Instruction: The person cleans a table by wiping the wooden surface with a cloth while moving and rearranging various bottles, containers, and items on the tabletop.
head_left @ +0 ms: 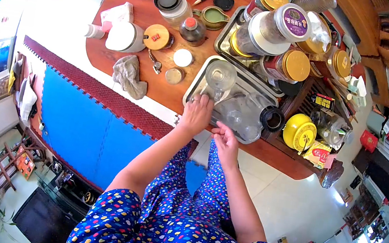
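Observation:
My left hand (197,114) reaches over the front left part of a metal tray (193,87), its fingers bent down and close together. Their tips are hidden, so I cannot see what they hold. Just beyond them in the tray is a clear glass cup (221,74). My right hand (225,144) is at the tray's front edge, fingers loosely curled and apart, with nothing visible in it. Close to it, several clear glass vessels (240,118) lie in the tray, overlapping. A black ring-shaped lid or rim (272,118) is at their right end.
Left of the tray are a crumpled grey cloth (130,76), a small jar (174,75), a white lid (183,58) and a dark bottle with a red cap (193,31). Stacked jars (280,26) crowd a second tray behind. A yellow round tin (299,132) stands right.

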Demonstrator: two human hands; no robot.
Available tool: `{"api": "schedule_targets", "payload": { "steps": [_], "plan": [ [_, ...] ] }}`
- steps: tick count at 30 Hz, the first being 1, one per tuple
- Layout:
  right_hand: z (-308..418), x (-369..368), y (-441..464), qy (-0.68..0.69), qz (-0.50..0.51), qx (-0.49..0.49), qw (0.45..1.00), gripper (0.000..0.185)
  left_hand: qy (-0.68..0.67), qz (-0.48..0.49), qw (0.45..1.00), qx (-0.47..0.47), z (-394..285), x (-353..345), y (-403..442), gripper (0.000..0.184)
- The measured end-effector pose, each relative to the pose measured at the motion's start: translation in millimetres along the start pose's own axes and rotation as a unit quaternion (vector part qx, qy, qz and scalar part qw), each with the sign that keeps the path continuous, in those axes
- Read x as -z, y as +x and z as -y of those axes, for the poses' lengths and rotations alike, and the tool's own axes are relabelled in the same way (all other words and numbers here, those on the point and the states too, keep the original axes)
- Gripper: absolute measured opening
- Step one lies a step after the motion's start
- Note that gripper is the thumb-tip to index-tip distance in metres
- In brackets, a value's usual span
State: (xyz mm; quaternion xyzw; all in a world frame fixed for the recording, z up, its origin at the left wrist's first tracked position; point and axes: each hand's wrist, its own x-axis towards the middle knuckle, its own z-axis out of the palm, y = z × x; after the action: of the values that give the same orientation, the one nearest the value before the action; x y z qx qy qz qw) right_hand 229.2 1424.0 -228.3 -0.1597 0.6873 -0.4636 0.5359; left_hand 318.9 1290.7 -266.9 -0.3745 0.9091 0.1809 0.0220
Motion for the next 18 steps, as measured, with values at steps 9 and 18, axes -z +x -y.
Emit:
{"api": "schedule_targets", "payload": {
  "steps": [9,18],
  "plan": [
    [1.8,11.6,8.9,-0.011,0.004,0.006,1.0,0.038,-0.126,-0.016,0.992,0.003,-13.0,44.4,-58.6,0.019],
    [-17.4,6.1,10.7,-0.001,0.028,0.012,1.0,0.039,-0.576,0.009,0.776,0.259,-46.3,96.8,-27.4,0.029]
  ]
}}
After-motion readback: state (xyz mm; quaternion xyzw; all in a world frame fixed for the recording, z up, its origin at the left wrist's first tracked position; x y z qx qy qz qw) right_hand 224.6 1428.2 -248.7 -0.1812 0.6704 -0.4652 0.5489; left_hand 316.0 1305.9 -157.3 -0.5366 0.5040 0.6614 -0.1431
